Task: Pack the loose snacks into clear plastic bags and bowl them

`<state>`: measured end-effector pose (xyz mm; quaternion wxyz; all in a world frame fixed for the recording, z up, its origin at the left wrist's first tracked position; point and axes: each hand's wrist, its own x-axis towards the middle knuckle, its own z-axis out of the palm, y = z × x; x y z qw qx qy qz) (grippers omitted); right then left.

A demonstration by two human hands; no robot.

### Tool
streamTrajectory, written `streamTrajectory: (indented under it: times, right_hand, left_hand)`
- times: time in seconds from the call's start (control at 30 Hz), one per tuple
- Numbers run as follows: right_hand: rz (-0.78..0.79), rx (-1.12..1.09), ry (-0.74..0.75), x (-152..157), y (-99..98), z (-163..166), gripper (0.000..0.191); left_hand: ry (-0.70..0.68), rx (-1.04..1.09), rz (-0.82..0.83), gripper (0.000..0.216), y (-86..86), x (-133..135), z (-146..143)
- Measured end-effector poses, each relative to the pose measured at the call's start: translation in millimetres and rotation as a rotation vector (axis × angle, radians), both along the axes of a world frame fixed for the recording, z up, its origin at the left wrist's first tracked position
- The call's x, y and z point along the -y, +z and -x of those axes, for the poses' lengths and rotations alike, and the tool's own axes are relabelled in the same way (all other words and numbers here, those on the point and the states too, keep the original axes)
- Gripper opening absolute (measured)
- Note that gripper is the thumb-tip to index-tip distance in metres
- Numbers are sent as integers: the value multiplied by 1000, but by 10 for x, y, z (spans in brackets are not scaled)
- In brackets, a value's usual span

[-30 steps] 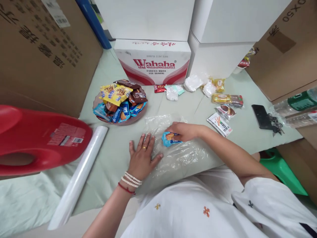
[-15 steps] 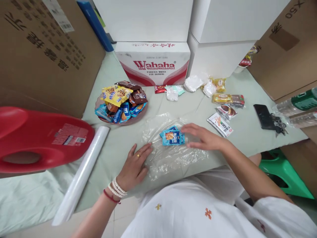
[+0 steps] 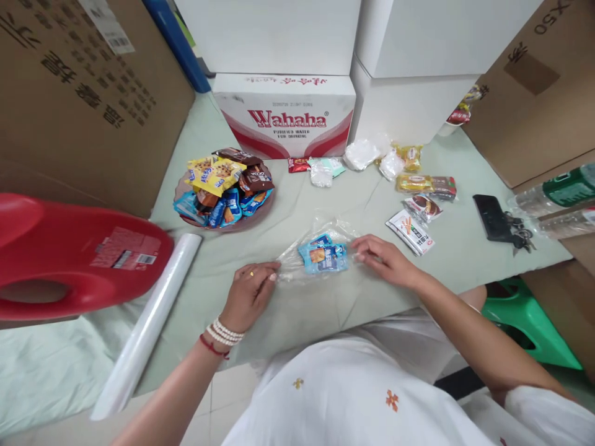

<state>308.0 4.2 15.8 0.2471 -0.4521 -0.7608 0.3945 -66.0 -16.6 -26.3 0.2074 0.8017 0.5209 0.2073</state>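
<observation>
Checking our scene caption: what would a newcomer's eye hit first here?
The big red jug at the left edge, beside a long white roll. Next, the bowl of bright snack packets, left of centre. Then the blue packets with clear plastic around them, between left hand and right hand.

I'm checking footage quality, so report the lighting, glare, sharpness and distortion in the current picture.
Head view: lighting looks even, with faint shadows; head view: small glints on the clear plastic film; head view: the small grey code on the Wahaha box is too soft to read; head view: the red jug looks stretched, perhaps by a wide lens.
</observation>
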Motion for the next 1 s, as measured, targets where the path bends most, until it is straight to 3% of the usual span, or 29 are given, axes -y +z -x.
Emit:
streamTrajectory:
  times: [0.13, 0.33, 0.43, 0.5, 0.53, 0.6, 0.67, 0.7, 0.83, 1.0]
  right_hand:
    - [236, 129, -124, -463, -56, 178, 23]
    - [103, 663, -240, -734, -180, 539, 19]
    - [85, 803, -278, -721, -177, 654, 26]
    - [78, 853, -277, -704, -172, 703, 28]
    - [75, 862, -273, -697, -169, 721, 29]
    - [69, 869, -263, -688, -163, 747, 30]
    - [63, 867, -263, -683, -156, 750, 30]
    - [60, 857, -262, -681, -152, 737, 29]
    - [97, 716, -258, -673, -127, 516, 23]
    - [92, 695, -461, -777, -32, 20, 28]
  left_hand:
    - [184, 15, -4, 38, 10, -129, -133]
    - [581, 29, -82, 21, -61, -284, -111]
    - [768, 46, -305, 20, 60, -109, -81]
    - [688, 6, -522, 21, 205, 133, -180]
    - [511, 5, -608, 21, 279, 259, -274]
    - [-7, 60, -694, 28, 392, 432, -530]
    - [-227, 8, -575, 42, 422, 424, -805]
    - [-226, -52, -481, 46, 401, 349, -921]
    - [39, -231, -161, 48, 183, -131, -1114]
    - [90, -247, -128, 45, -8, -308, -1048]
